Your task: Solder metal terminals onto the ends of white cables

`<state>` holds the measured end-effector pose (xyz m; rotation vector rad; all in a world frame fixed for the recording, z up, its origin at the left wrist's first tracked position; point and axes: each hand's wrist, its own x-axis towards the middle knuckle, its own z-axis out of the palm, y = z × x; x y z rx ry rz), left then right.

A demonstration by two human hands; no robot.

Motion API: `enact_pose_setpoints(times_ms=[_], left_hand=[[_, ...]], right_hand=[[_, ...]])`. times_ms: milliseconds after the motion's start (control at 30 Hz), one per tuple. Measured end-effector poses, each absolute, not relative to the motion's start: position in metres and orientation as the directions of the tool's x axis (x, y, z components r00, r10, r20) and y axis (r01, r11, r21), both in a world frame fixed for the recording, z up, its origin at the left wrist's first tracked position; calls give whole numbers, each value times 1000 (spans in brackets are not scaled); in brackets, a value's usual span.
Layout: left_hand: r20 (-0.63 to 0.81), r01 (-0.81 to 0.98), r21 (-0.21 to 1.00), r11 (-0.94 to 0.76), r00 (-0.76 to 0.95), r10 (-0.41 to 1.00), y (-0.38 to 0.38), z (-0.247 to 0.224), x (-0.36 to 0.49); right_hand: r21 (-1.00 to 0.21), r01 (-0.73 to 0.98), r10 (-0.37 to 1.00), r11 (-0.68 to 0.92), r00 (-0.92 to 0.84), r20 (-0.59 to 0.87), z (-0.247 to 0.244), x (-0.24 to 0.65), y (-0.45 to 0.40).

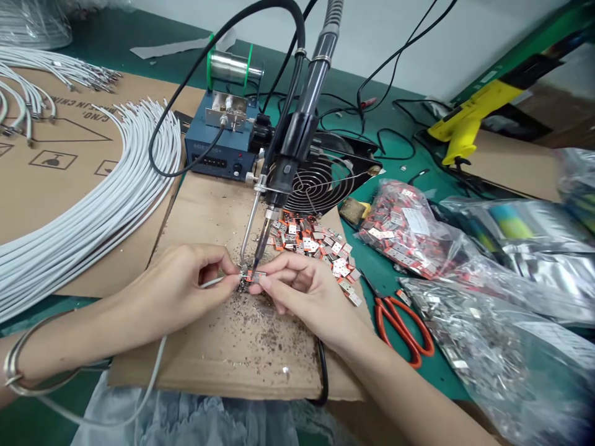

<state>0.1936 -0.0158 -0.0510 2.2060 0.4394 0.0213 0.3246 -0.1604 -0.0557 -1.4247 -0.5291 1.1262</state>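
Note:
My left hand (198,282) pinches the end of a white cable (160,356), which loops down past the cardboard's front edge. Between the thumb and fingers of my right hand (302,288) is a small USB connector (257,277) with an orange part. Cable end and connector meet under the tip of a soldering iron (263,244), clamped upright in a stand. A thin bent metal tube (250,226) comes down beside the tip. Just behind my right hand lies a pile of loose USB connectors (320,244).
A blue soldering station (209,148) with a solder spool (232,68) stands behind, beside a black fan (320,179). White cables (134,167) fill the left. Red-handled scissors (404,328), bagged connectors (400,226) and a bag of metal parts (483,347) lie right. Dark crumbs cover the cardboard (209,365).

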Motion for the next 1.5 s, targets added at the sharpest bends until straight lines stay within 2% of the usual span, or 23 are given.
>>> enact_pose_setpoints(times_ms=[300, 933, 1167, 1500], left_hand=[[-62, 240, 773, -587, 950, 307, -19, -46, 192], [-37, 209, 778, -592, 957, 289, -16, -51, 190], [-35, 214, 746, -631, 958, 284, -17, -48, 194], [-27, 199, 750, -631, 962, 271, -17, -47, 194]], right_hand=[[-938, -316, 878, -145, 396, -269, -60, 328, -164], [-948, -302, 894, -96, 393, -216, -60, 328, -164], [-947, -265, 861, -182, 423, -283, -57, 325, -161], [-947, -242, 859, -212, 416, -298, -57, 327, -162]])
